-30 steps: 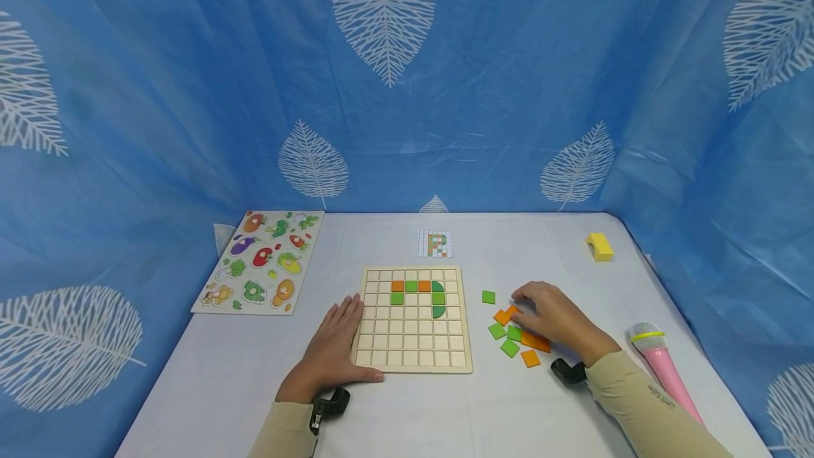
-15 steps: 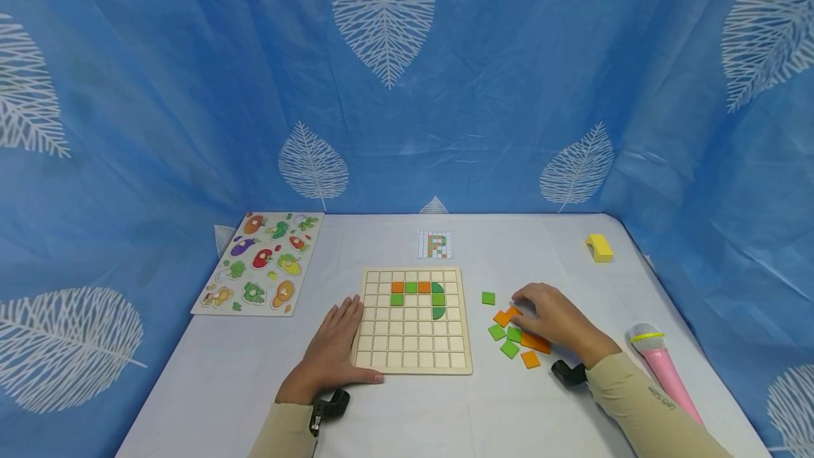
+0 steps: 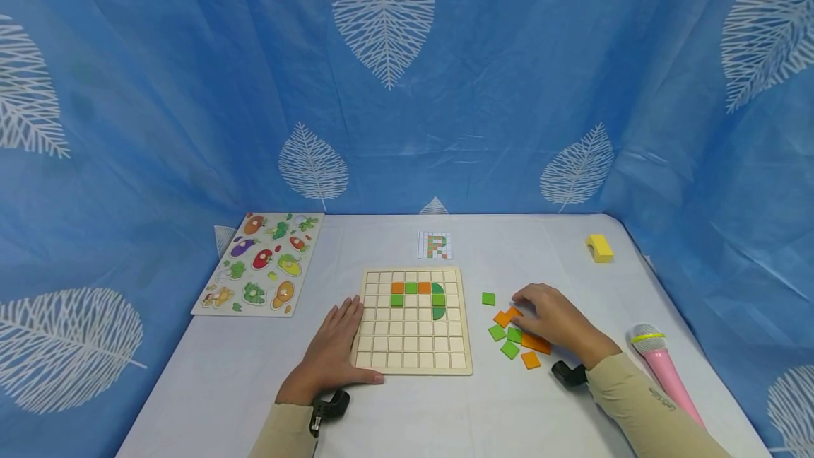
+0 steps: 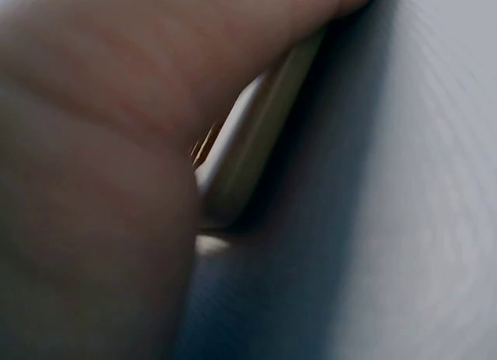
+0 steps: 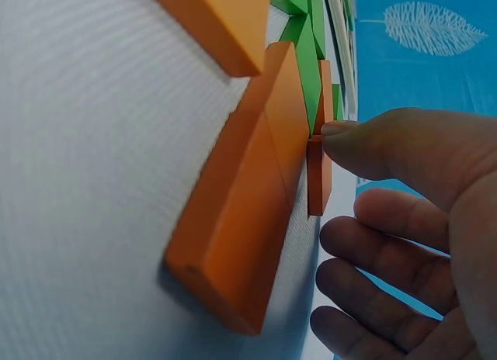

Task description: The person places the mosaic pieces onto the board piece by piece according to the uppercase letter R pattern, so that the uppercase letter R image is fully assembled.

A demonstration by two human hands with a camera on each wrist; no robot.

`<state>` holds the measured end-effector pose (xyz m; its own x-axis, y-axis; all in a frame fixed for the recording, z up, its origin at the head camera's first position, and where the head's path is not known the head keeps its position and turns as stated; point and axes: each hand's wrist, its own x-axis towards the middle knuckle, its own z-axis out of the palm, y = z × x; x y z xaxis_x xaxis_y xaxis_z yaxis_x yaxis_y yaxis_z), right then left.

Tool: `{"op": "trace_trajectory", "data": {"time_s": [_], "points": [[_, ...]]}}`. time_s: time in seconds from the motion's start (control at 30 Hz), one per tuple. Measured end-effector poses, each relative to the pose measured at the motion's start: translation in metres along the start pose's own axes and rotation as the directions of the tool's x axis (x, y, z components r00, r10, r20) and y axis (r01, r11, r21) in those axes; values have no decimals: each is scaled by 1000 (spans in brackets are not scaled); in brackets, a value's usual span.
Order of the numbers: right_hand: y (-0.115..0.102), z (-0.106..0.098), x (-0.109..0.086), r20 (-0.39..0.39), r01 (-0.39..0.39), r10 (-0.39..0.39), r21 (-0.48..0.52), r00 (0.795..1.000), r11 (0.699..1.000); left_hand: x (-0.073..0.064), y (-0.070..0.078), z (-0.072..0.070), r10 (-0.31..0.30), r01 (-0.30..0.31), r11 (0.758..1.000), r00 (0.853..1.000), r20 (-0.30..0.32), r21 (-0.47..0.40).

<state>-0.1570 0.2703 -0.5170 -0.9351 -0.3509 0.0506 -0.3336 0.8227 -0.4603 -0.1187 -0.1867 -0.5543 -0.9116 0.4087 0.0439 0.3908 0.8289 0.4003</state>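
Note:
My left hand [image 3: 327, 353] lies along the left side of a wooden grid board [image 3: 410, 342], fingers spread and thumb at its front edge. Orange and green tiles fill several squares in its upper part, including rounded green pieces [image 3: 438, 313]. To the right of the board my right hand [image 3: 552, 315] rests over a loose group of square tiles, its fingers loosely bent. In the right wrist view the thumb tip touches an orange tile [image 5: 317, 178], and the other fingers stay apart from it. Two orange tiles [image 5: 245, 212] lie side by side nearer the camera.
Behind the board lies a small pattern card [image 3: 435, 245]. A vegetable puzzle board [image 3: 262, 267] is at the back left. On the right are a yellow arch block [image 3: 600, 247] and a pink toy microphone [image 3: 668, 373]. A blue leaf-print curtain [image 3: 470, 126] surrounds the table.

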Motion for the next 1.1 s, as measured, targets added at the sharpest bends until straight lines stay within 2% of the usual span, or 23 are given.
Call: {"op": "trace_trajectory", "data": {"time_s": [0.5,0.73,1.1], "points": [[-1,0,0,14,-10,9,9,1000,1000,-1,1,1,-12,12,1000,1000,-10,3],[-1,1,1,14,3,-3,1,1000,1000,0,1,1,-45,44,999,998,35,9],[1,5,1,-16,24,-24,20,1000,1000,-1,3,-1,-26,26,1000,1000,9,6]]}}
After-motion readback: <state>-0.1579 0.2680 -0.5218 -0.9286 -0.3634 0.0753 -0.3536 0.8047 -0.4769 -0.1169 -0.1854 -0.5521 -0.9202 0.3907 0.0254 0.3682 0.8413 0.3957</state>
